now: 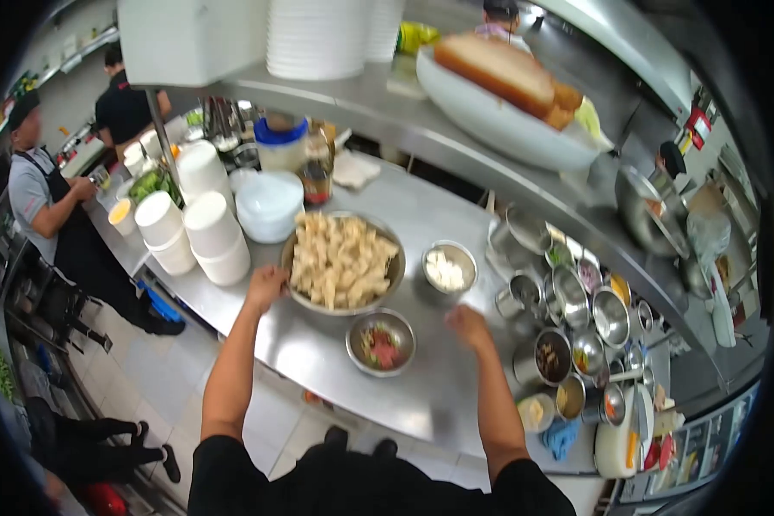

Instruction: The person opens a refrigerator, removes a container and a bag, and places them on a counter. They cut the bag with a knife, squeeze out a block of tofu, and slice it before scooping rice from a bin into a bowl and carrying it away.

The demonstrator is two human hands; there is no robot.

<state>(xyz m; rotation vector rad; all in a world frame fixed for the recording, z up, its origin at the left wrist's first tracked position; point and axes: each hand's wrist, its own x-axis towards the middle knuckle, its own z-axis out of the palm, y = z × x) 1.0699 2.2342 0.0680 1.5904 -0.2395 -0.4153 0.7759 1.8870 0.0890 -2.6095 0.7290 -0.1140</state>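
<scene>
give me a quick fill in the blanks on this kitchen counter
The left hand touches the ____ of the large bowl of fried pieces.
The small bowl beyond the right hand holds ____ pieces.
The bowl of red and green food sits ____ the two hands.
Missing: rim; white; between.

No text or label is legible anywhere.

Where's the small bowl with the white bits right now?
Head view, centre: small bowl on the counter, just right of the big bowl, beyond the right hand.
</scene>
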